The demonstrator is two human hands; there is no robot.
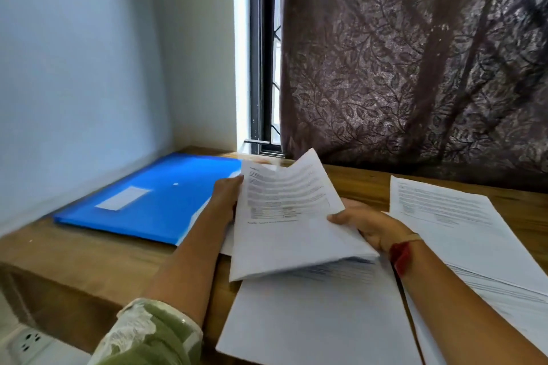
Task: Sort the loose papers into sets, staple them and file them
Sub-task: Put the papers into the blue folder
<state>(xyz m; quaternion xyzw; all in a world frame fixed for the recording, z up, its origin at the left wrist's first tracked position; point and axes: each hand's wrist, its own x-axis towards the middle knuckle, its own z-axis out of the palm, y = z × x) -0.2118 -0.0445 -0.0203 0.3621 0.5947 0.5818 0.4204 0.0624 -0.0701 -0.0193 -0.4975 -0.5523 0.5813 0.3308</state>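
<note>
From the head view, both hands are on one sheaf of papers [284, 225], held up off the wooden surface [89, 261] and tilted toward the person. The left hand [226, 195] grips the sheaf's left edge, its fingers mostly hidden behind the sheets. The right hand [367, 225] pinches the right edge, with the thumb lying on top of the printed page and the other fingers curled underneath. The top sheet buckles upward along its far edge.

Under the sheaf a flat pile of papers [320, 323] lies on the surface near the front edge. A second pile [462, 231] lies to the right of it, past the right forearm, with its sheets fanned a little along the near side. A blue folder [154, 198] lies flat on the left, in the corner by the wall [74, 68], its cover closed and a pale label on it. Its near corner sits just beside the left wrist.

A red thread [400, 255] circles the right wrist, and a green sleeve [148, 335] covers the left upper arm. Behind the surface hangs a dark leaf-patterned curtain [415, 53] beside a black window frame [262, 53]. A white power socket [28, 341] shows at the lower left.
</note>
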